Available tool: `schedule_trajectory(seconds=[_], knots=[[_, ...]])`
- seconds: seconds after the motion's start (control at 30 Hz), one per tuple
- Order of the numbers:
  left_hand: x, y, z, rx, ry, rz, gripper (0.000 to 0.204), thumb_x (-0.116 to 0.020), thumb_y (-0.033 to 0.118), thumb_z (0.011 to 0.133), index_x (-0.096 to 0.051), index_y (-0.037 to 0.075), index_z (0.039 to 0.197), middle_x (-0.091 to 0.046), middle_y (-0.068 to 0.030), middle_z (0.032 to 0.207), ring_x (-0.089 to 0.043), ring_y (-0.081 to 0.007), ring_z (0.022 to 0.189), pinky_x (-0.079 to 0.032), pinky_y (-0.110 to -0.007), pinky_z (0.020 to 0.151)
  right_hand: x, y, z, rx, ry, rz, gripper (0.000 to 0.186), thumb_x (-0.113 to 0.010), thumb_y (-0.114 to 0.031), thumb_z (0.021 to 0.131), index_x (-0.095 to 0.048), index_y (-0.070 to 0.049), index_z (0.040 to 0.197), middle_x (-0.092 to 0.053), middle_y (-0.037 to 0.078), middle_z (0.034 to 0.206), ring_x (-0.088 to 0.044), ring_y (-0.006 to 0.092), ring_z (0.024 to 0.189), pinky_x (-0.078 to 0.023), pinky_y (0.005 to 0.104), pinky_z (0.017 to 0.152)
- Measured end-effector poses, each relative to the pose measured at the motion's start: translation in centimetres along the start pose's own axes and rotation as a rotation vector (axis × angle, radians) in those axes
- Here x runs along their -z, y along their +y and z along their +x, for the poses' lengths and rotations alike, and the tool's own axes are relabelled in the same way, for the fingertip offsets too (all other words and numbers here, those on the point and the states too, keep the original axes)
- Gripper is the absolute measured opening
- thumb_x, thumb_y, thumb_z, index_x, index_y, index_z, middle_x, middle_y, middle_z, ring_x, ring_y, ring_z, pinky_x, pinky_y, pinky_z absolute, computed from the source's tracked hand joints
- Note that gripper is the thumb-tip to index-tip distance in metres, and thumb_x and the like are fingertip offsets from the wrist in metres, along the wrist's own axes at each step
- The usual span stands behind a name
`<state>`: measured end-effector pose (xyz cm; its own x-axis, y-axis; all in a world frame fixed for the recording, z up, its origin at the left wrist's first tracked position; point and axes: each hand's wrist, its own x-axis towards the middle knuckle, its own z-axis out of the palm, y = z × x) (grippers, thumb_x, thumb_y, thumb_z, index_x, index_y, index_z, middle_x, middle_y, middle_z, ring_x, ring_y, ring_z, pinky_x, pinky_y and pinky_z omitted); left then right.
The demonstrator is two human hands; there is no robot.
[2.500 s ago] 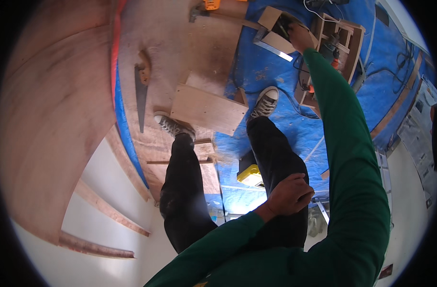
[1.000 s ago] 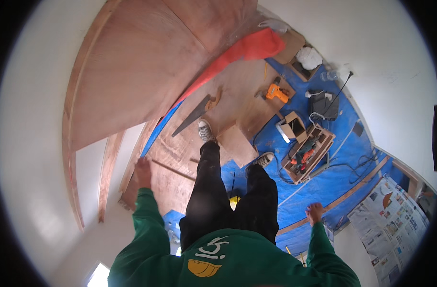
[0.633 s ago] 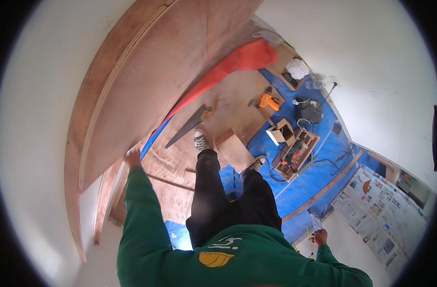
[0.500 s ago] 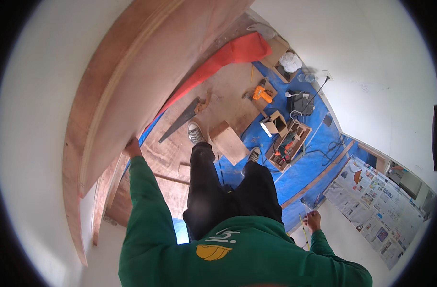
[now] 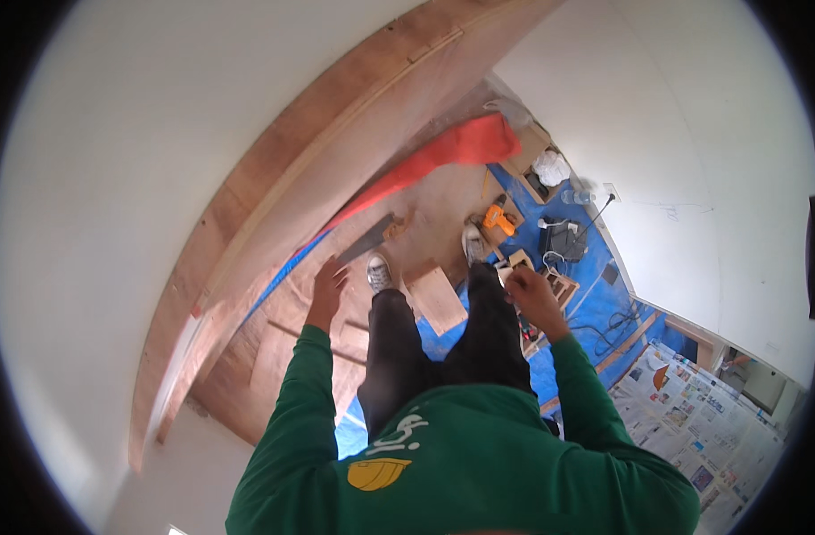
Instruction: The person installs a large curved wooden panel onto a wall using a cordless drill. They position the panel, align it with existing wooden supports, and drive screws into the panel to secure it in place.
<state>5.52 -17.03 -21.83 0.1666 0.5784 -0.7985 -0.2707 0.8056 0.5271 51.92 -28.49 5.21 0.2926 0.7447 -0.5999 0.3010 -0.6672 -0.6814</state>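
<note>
My left hand is in front of the wooden panel, off it, with its fingers stretched and nothing seen in them. Closest to it in view is the blade of a handsaw lying on the plywood floor. My right hand is raised over the right leg, its fingers curled in; whatever they may hold is too small to make out. Below that hand, the wooden toolbox is partly hidden. A wooden block lies between my feet.
The long wooden panel curves along the left. A red sheet lies beside it. Ahead are an orange drill, a black case, a plastic bottle and a cardboard box. Newspaper sheets cover the lower right.
My left hand has let go of the panel's edge and moved right. My right hand has come up from the low right, where a yellow tape showed. My right foot has stepped ahead.
</note>
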Motion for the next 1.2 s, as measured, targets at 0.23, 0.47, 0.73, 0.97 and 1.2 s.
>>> schedule_trajectory(seconds=[0.23, 0.47, 0.73, 0.97, 1.2], knots=[[-23.3, -0.8, -14.3, -0.219, -0.482, 0.626, 0.039, -0.068, 0.023, 0.107, -0.069, -0.003, 0.136, -0.076, -0.0105, 0.118, -0.068, -0.0159, 0.110, -0.054, -0.032, 0.098, -3.4, 0.7, 6.2, -0.070, -0.394, 0.236, 0.022, -0.075, -0.019, 0.098, -0.071, 0.003, 0.102, -0.072, 0.006, 0.084, -0.070, 0.0125, 0.073, -0.056, 0.0303, 0.068], [-33.6, -3.1, -13.4, -0.007, -0.309, 0.525, 0.035, -0.073, 0.029, 0.104, -0.075, -0.003, 0.118, -0.076, -0.0061, 0.096, -0.070, -0.0128, 0.089, -0.056, -0.032, 0.083, 0.3, 4.7, 10.7, -0.025, -0.451, 0.220, 0.019, -0.076, -0.021, 0.100, -0.074, -0.002, 0.099, -0.072, 0.003, 0.085, -0.066, 0.0095, 0.073, -0.053, 0.0249, 0.065], [-32.2, -7.2, -5.3, -0.187, -0.609, 1.285, 0.029, -0.069, 0.031, 0.101, -0.073, 0.003, 0.106, -0.074, -0.0145, 0.092, -0.071, -0.0284, 0.086, -0.054, -0.042, 0.081, 1.0, 13.7, 8.5, -0.297, -0.372, 0.306, 0.029, -0.073, -0.028, 0.100, -0.075, 0.001, 0.103, -0.070, 0.003, 0.082, -0.066, 0.0102, 0.067, -0.052, 0.0273, 0.062], [-23.5, -6.0, -3.2, -0.311, -0.535, 1.399, 0.032, -0.067, 0.034, 0.099, -0.071, 0.003, 0.103, -0.072, -0.0228, 0.104, -0.069, -0.0431, 0.103, -0.053, -0.052, 0.090, -0.9, 16.6, 3.8, -0.435, -0.224, 0.296, 0.031, -0.070, -0.029, 0.101, -0.074, 0.001, 0.106, -0.071, 0.005, 0.083, -0.070, 0.0144, 0.066, -0.054, 0.0297, 0.059], [-15.5, -4.6, -1.9, -0.169, -0.032, 1.442, 0.033, -0.064, 0.034, 0.102, -0.070, 0.003, 0.107, -0.071, -0.0261, 0.107, -0.068, -0.0462, 0.104, -0.053, -0.055, 0.091, -4.1, 19.7, 8.7, -0.416, -0.321, 0.208, 0.031, -0.067, -0.028, 0.102, -0.073, 0.002, 0.111, -0.072, 0.009, 0.084, -0.071, 0.0159, 0.064, -0.058, 0.0319, 0.056]])
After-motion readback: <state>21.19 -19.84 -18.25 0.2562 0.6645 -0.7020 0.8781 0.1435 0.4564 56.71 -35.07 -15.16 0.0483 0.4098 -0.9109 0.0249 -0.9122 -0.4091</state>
